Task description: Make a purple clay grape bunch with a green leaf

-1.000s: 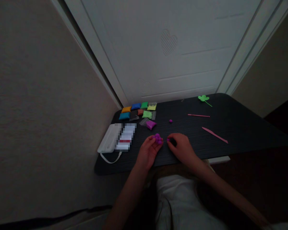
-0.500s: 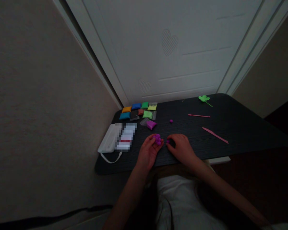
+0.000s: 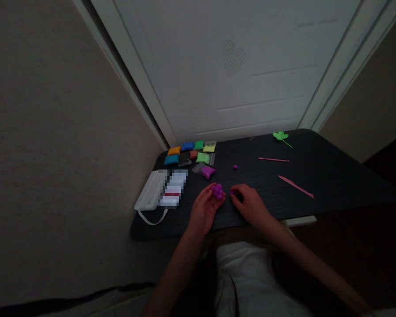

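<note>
In my left hand [image 3: 204, 204] rests a cluster of purple clay balls [image 3: 218, 191], held between the thumb and fingers above the dark table. My right hand [image 3: 249, 201] is just to its right, thumb and forefinger pinching a small purple clay ball [image 3: 231, 193], mostly covered by the fingertips. A narrow gap separates this ball from the cluster. Another loose purple ball [image 3: 235, 167] lies on the table beyond my hands. Behind my left hand is a packet of purple clay [image 3: 207, 171] in a clear bag.
Several coloured clay packets [image 3: 188, 146] lie at the back left. A white case [image 3: 151, 191] and a blurred-out phone [image 3: 175, 187] with a white cable are at the left. Two pink modelling tools [image 3: 295, 186] and a green clover shape [image 3: 280, 136] lie at the right.
The cluster in my left hand has turned and shifted slightly. My right hand has barely moved and keeps its pinch on the small ball.
</note>
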Tool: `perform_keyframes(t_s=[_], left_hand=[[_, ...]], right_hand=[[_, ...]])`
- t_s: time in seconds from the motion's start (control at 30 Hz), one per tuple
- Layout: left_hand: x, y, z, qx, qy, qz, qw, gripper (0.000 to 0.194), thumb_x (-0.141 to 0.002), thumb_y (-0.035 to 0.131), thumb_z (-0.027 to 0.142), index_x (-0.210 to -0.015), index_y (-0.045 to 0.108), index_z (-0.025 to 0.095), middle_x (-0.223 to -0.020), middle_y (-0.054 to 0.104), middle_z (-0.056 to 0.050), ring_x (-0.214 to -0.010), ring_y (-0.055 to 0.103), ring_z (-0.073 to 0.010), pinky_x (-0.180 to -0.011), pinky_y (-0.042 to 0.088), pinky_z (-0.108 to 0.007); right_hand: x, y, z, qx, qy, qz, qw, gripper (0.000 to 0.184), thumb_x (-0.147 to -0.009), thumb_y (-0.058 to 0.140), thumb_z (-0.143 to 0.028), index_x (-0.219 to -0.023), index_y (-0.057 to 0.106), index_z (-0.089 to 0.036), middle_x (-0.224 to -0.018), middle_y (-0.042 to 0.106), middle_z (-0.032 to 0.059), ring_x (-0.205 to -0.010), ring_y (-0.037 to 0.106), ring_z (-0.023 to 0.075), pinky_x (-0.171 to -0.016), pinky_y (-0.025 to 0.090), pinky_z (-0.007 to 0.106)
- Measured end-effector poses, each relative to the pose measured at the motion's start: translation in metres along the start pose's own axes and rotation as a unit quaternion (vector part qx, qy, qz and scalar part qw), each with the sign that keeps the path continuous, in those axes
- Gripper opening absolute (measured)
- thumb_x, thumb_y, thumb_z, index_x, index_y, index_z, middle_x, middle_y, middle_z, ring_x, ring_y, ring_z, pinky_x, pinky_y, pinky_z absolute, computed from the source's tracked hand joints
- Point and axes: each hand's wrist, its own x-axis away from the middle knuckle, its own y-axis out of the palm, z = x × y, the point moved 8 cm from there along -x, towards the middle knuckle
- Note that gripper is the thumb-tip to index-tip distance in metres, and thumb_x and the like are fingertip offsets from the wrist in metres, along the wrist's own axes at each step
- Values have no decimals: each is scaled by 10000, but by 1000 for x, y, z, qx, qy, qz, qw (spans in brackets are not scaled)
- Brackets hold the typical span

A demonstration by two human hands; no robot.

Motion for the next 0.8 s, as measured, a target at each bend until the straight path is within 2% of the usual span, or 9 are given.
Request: perform_keyframes(t_s=[0.13, 0.23, 0.53, 0.63, 0.8], left_hand=[[-1, -1, -1, 2, -1, 0, 1000, 275, -750, 545, 168, -1024, 549, 163, -975, 628, -67, -878, 614, -190, -847, 454, -354], [-1, -1, -1, 3, 2, 3, 1000, 267, -739, 561, 154, -1005, 550, 169, -978, 631, -62, -905, 606, -193, -879, 433, -373], [2, 3, 1, -4, 18, 4, 1000, 249, -692, 616, 130, -933, 566, 163, -928, 648, -46, -857, 614, -151, -893, 416, -355], [3, 5, 1, -26, 25, -6, 999, 246, -683, 624, 124, -916, 558, 168, -898, 648, -39, -851, 610, -144, -854, 431, -323], [5, 9, -2, -65, 27, -30, 997, 240, -671, 626, 89, -882, 550, 173, -819, 635, -3, -787, 599, -107, -814, 439, -278]], right_hand=[[1, 4, -3, 59, -6, -15, 998, 153, -789, 477, -186, -911, 570, -195, -884, 612, 42, -861, 535, 181, -792, 360, 320], [0, 5, -4, 67, -8, -21, 997, 161, -777, 489, -181, -914, 571, -200, -887, 609, 41, -868, 530, 186, -791, 358, 326], [3, -12, -8, -87, -18, 32, 996, 181, -794, 484, -244, -959, 541, -200, -940, 602, 48, -883, 546, 178, -808, 402, 327], [5, -14, -11, -98, -26, 35, 994, 221, -769, 534, -291, -972, 545, -205, -936, 608, 45, -887, 547, 184, -806, 409, 328], [5, -14, -4, -113, 2, 44, 993, 252, -737, 579, -278, -971, 533, -197, -939, 606, 46, -871, 553, 186, -789, 424, 327]])
